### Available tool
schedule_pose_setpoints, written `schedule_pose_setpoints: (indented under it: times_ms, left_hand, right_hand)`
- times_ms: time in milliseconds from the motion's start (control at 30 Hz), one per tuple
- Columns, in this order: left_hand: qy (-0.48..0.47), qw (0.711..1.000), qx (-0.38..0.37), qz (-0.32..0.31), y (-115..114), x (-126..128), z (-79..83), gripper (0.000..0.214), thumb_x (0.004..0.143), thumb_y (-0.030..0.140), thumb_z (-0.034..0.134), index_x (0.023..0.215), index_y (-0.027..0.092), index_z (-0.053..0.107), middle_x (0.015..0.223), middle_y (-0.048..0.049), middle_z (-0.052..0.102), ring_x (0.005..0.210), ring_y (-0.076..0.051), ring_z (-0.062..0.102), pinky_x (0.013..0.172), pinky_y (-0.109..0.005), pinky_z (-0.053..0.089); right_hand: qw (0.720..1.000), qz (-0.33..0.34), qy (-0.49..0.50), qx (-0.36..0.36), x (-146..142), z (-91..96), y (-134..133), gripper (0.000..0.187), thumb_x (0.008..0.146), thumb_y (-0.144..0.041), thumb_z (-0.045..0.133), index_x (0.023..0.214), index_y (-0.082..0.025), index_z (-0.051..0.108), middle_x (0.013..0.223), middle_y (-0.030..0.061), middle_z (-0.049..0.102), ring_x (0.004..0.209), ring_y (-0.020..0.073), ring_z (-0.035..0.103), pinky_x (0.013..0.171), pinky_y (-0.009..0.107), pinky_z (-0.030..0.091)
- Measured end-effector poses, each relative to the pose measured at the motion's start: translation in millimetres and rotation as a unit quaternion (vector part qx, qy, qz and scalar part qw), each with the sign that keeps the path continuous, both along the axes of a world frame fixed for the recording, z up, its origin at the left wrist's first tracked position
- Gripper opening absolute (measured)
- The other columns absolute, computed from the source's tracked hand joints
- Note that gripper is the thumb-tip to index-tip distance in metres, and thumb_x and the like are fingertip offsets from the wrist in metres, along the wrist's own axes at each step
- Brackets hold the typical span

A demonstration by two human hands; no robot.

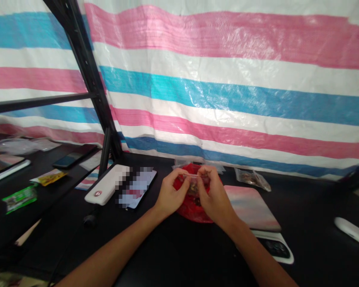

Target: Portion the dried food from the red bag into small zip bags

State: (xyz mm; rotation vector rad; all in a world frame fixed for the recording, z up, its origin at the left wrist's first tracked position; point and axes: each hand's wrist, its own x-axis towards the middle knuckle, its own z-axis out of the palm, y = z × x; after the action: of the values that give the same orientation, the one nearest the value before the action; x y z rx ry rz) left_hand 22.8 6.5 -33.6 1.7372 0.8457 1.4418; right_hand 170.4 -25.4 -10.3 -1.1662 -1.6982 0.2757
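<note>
Striped sheeting (227, 101) behind a black table (173, 255). At centre, left hand (172, 192) and right hand (213, 196), thumbs and fingers pinched narrow at opposite ends of the upper edge of a clear bag (193, 187). Clear bag directly between the fingertips, neither hand nearer; upper edge running left to right, overall long axis impossible to tell behind the fingers. Beneath, red plastic (194, 211). Further out: to the right, a pink-grey pad (251, 207) overlapping a white device (287, 251), filled bag (249, 177) beyond; to the left, phone (134, 199) and white block (107, 187).
</note>
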Motion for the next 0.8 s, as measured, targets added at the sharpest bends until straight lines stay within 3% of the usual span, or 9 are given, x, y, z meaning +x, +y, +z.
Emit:
schedule_pose_setpoints:
  times_ms: [233,467,567,700,800]
  left_hand:
    - [-0.009,1.0,0.007,0.017,-0.8,0.0,3.4,0.012,0.09,0.029,0.063,0.085,0.018,0.066,0.082,-0.0025,0.068,0.077,-0.017,0.063,0.074,-0.027,0.05]
    - [0.003,0.999,0.042,-0.007,-1.1,-2.3,5.4,0.015,0.089,0.028,0.067,0.079,0.018,0.068,0.083,-0.0054,0.07,0.082,-0.019,0.065,0.08,-0.031,0.051]
    - [0.015,0.998,0.068,-0.009,-0.5,-2.0,5.5,0.012,0.092,0.028,0.065,0.088,0.019,0.071,0.092,-0.0065,0.072,0.091,-0.021,0.067,0.087,-0.033,0.052]
    - [0.094,0.989,0.093,0.071,5.0,-3.9,3.0,0.024,0.098,0.027,0.054,0.118,0.022,0.066,0.119,-0.0085,0.069,0.114,-0.023,0.061,0.105,-0.041,0.045]
    - [0.175,0.97,0.081,0.147,10.7,-7.3,-1.5,0.024,0.095,0.026,0.055,0.117,0.021,0.065,0.118,-0.0103,0.063,0.116,-0.027,0.058,0.105,-0.045,0.045]
  right_hand:
    - [1.0,0.024,-0.009,-0.009,2.4,-2.4,1.2,0.03,0.096,-0.021,0.049,0.126,-0.022,0.049,0.106,0.0079,0.064,0.1,0.0238,0.062,0.093,0.043,0.05]
    - [1.0,0.0,-0.023,-0.003,2.8,4.7,-4.4,0.018,0.091,-0.02,0.054,0.109,-0.023,0.054,0.101,0.0061,0.066,0.096,0.0237,0.063,0.089,0.042,0.051]
    - [1.0,-0.007,-0.025,0.008,10.1,14.4,-2.4,0.023,0.091,-0.02,0.056,0.113,-0.024,0.055,0.101,0.0052,0.068,0.095,0.0232,0.064,0.09,0.041,0.051]
    - [0.991,-0.1,0.005,0.093,39.6,31.5,4.4,0.022,0.092,-0.025,0.056,0.114,-0.023,0.058,0.096,0.0044,0.068,0.087,0.0214,0.065,0.086,0.038,0.051]
    - [0.97,-0.213,0.032,0.114,73.6,37.8,9.9,0.025,0.087,-0.029,0.06,0.111,-0.021,0.058,0.09,0.004,0.067,0.074,0.02,0.063,0.071,0.034,0.051]
